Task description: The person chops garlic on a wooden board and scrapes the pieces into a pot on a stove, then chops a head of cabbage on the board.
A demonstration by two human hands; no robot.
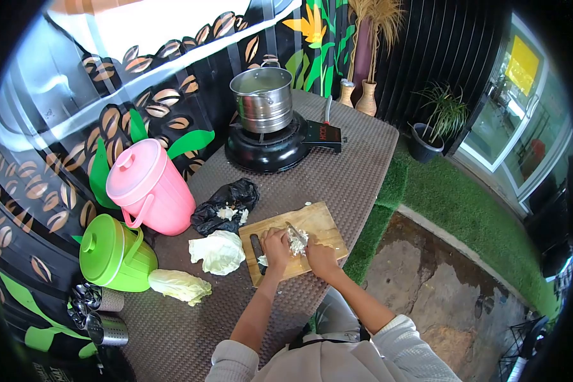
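A wooden cutting board [326, 218] lies in front of me with a pile of finely chopped pale food [297, 244] on it. My right hand [321, 257] is closed round the handle of a knife [296, 233], whose blade points up and left over the pile. My left hand [275, 248] is on the board just left of the pile, fingers bent in near the blade tip; what they hold, if anything, is hidden. A white cabbage piece [218, 252] sits left of the board, and a longer napa cabbage [179, 286] lies farther left.
A black plastic bag [239, 191] with pale scraps lies behind the cabbage. A steel pot [261, 102] stands on a black gas stove [267, 151] at the back. Pink [156, 188] and green [114, 254] lidded jugs and a metal utensil holder [111, 331] line the left side.
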